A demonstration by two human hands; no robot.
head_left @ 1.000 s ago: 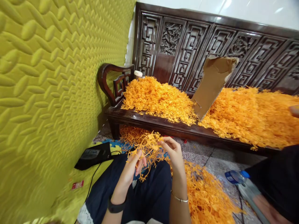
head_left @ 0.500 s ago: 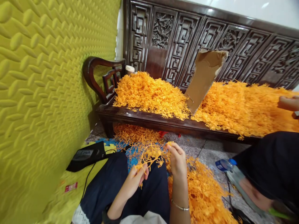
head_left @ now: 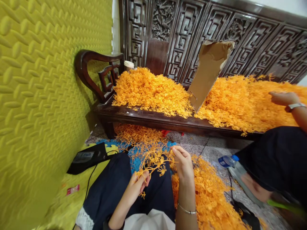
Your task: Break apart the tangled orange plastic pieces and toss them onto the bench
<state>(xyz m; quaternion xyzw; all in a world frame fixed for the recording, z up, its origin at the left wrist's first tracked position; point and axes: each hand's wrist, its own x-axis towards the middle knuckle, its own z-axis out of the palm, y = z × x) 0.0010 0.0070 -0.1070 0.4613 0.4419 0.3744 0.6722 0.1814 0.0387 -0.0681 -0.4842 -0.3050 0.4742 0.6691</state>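
Observation:
Above my lap, my left hand is closed on a thin, branching orange plastic sprue. Small spider-shaped pieces hang from its stems, and one dangles below my left fingers. My right hand, with a bangle on its wrist, pinches a small orange piece at the sprue's right end. Whether that piece is still joined to the stem, I cannot tell. Beyond my hands, bare orange stems lie heaped on the floor under the bench. A heap of orange sprues lies beside my right forearm.
A dark carved bench carries two orange heaps, a left one and a right one, parted by a cardboard piece. Another person's hand is over the right heap. A bottle and black device lie low.
The view has shifted slightly, so the bench sits higher. The other person's hand has come further left over the heap. My hands keep nearly the same hold on the sprue.

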